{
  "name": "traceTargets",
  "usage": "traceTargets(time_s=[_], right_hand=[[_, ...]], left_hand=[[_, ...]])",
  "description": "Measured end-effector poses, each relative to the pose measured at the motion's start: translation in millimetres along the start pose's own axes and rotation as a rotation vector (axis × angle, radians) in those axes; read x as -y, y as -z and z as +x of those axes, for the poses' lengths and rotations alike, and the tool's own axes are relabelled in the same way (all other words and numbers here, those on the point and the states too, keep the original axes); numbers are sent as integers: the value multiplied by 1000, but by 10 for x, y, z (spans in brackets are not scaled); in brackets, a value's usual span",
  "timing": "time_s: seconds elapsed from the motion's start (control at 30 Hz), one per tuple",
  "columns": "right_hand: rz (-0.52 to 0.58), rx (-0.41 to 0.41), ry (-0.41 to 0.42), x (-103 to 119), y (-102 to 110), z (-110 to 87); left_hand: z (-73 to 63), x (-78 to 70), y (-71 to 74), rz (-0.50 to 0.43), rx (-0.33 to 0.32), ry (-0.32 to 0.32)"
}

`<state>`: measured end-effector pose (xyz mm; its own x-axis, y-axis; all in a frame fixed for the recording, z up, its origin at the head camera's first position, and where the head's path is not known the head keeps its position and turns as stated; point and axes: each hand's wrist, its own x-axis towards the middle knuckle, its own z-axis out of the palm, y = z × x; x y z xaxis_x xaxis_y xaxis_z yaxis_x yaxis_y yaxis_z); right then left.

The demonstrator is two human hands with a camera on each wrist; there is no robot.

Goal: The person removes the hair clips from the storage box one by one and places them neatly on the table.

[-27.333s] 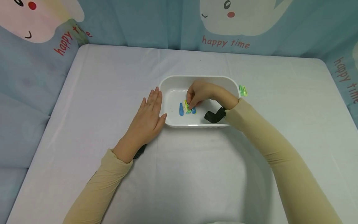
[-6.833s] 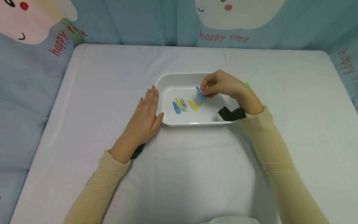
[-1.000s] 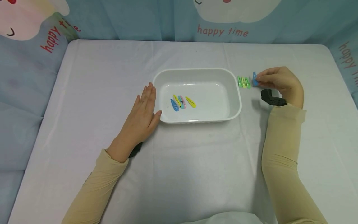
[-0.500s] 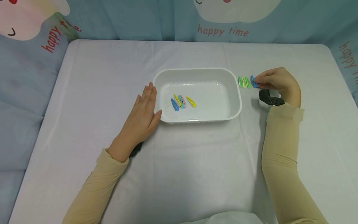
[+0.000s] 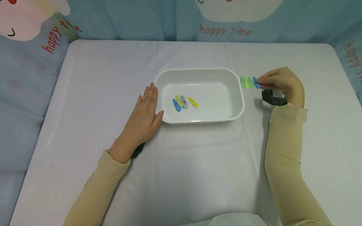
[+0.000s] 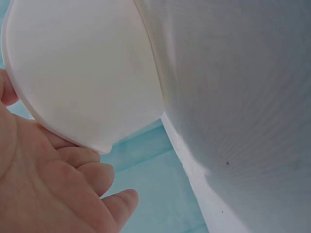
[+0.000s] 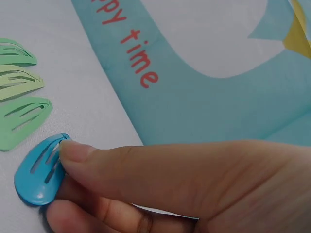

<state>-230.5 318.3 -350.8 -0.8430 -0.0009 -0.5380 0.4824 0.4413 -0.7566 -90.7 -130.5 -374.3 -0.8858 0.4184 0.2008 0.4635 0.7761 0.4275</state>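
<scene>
My right hand [image 5: 284, 82] pinches a blue snap hair clip [image 7: 40, 170] between thumb and fingers, low over the table to the right of the tray. Beside it, a row of a green clip [image 5: 242, 82], a yellow-green clip [image 5: 247, 82] and another green clip [image 7: 25, 121] lies on the cloth. With fingers straight, my left hand [image 5: 141, 117] rests against the left end of the white tray [image 5: 223, 118]; the left wrist view shows its fingers at the rim. Inside the tray are a blue clip [image 5: 176, 105], a yellow clip [image 5: 193, 102] and several clips close together.
A white cloth [image 5: 181, 175] covers the table. Blue curtains [image 5: 147, 20] with printed figures rise along the far edge and the sides. A black wrist camera [image 5: 273, 98] sits at my right wrist, beside the clip row.
Several seconds ago the blue clip was held over the tray; it is now beside the row on the right. Within the last second it came down flatter, near the green clip. My left hand stayed put.
</scene>
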Motion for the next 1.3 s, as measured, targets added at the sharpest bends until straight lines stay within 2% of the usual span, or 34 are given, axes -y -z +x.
traceTargets(time_s=[0.1, 0.33, 0.9, 1.3], right_hand=[[-20, -5, 10, 0, -1, -1], [34, 1, -5, -31, 43, 0], [34, 4, -18, 24, -6, 3], [115, -5, -35, 30, 19, -24]], left_hand=[[-3, 1, 0, -2, -1, 0], [-4, 2, -2, -1, -5, -2], [2, 7, -6, 2, -6, -3], [0, 3, -5, 1, -7, -10]])
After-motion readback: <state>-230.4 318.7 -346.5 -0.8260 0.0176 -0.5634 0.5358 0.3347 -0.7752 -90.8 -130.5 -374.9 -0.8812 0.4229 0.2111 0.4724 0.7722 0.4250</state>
